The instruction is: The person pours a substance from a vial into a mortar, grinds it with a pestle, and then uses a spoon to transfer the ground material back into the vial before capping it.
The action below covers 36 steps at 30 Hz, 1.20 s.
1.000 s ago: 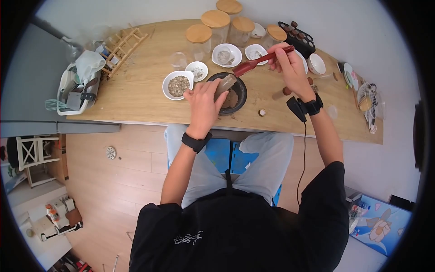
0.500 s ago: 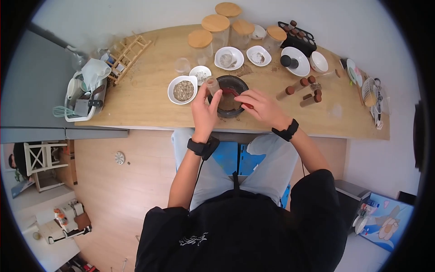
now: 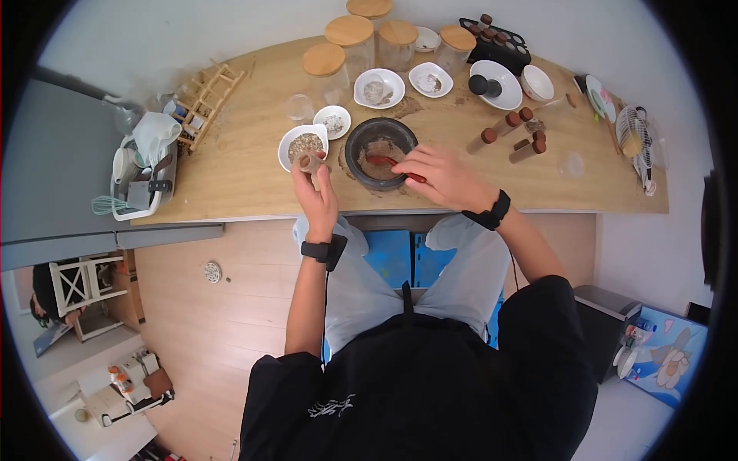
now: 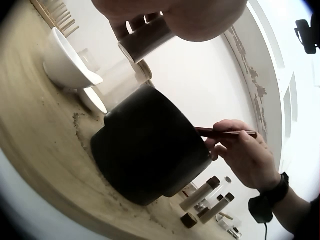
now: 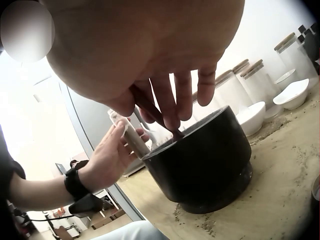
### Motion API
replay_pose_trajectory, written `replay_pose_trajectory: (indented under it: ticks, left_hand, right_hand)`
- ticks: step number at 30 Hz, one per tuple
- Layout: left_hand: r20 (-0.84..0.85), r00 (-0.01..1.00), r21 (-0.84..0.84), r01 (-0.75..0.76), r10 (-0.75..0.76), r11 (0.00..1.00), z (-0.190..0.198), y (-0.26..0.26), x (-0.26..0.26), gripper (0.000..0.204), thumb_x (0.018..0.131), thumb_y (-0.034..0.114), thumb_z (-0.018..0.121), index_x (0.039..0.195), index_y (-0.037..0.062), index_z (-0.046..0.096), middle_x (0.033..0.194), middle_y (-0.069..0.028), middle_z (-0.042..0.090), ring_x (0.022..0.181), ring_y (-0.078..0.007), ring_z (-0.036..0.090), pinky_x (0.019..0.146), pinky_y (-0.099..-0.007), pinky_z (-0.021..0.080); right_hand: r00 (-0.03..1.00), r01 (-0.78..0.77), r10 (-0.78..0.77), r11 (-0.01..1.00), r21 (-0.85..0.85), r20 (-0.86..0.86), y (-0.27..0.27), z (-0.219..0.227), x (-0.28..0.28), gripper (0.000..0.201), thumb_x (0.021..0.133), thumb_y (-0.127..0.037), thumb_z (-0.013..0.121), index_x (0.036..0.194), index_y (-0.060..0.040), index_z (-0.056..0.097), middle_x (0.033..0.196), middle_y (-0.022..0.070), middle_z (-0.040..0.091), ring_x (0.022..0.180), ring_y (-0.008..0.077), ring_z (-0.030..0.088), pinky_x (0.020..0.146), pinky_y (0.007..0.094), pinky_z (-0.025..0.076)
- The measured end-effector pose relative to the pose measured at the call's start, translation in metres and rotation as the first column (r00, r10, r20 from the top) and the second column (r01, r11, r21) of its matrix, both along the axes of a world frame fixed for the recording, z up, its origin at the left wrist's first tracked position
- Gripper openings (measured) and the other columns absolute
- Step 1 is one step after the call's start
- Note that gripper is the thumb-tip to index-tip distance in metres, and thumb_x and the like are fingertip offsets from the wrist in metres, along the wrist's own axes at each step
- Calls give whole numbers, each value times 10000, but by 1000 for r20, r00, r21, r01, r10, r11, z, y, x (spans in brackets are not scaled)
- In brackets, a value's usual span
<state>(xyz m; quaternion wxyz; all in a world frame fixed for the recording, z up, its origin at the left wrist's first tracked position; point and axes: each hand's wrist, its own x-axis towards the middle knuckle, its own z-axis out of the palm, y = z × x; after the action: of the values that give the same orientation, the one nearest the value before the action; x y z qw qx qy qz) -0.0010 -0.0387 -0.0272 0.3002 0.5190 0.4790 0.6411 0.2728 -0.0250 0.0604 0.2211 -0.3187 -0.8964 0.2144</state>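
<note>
My left hand (image 3: 317,201) holds a small clear tube (image 3: 309,162) left of the black mortar, its mouth tilted up in the head view. Brownish contents show through the tube (image 5: 131,134) in the right wrist view. With my right hand (image 3: 440,177) I pinch the handle of a dark red scoop (image 3: 377,160). The scoop's head is down in brown powder (image 3: 378,145) inside the mortar (image 3: 353,154). In the left wrist view the mortar's wall (image 4: 150,145) hides the scoop's head, while the handle (image 4: 215,132) sticks out over the rim.
A white bowl of coarse seeds (image 3: 286,147) sits just behind my left hand. Small white dishes (image 3: 333,131) and wooden-lidded jars (image 3: 324,60) stand behind the mortar. Several capped tubes (image 3: 483,141) are at right, near a white bowl (image 3: 507,77). Powder is spilled around the mortar.
My right hand has come down from the upper right, putting the scoop into the mortar. My left hand has moved left, carrying the tube away from over the mortar.
</note>
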Motion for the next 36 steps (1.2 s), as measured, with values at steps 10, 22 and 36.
replay_pose_trajectory:
  ticks: [10,22,36]
  left_hand:
    - [-175,981,-97,-104,86,990,-88,-3,11,402,1050,88,516,1419,-19,396,1178,-143,561,1048,-227,582,987,-364,464]
    - [-299,932,-75,-239,207,968,-95,0,18,456,965,28,610,1383,-46,441,1296,-261,534,1167,-424,556,1041,-434,436]
    - [-308,926,-36,-240,217,970,-93,-2,18,470,933,-10,634,1367,-40,454,1249,-257,537,1142,-425,559,1028,-438,441]
  right_hand:
    - [993,-24,-6,967,252,117,4,5,-1,217,972,-191,660,1164,-91,679,1070,33,653,1023,250,596,890,386,491]
    - [886,-240,90,928,283,455,10,25,15,254,947,-169,666,1185,-83,651,1035,45,638,1007,235,602,878,352,505]
    - [344,345,-745,667,-660,-572,-77,-69,-79,238,1079,-162,562,1208,16,654,944,85,709,819,142,611,763,262,490]
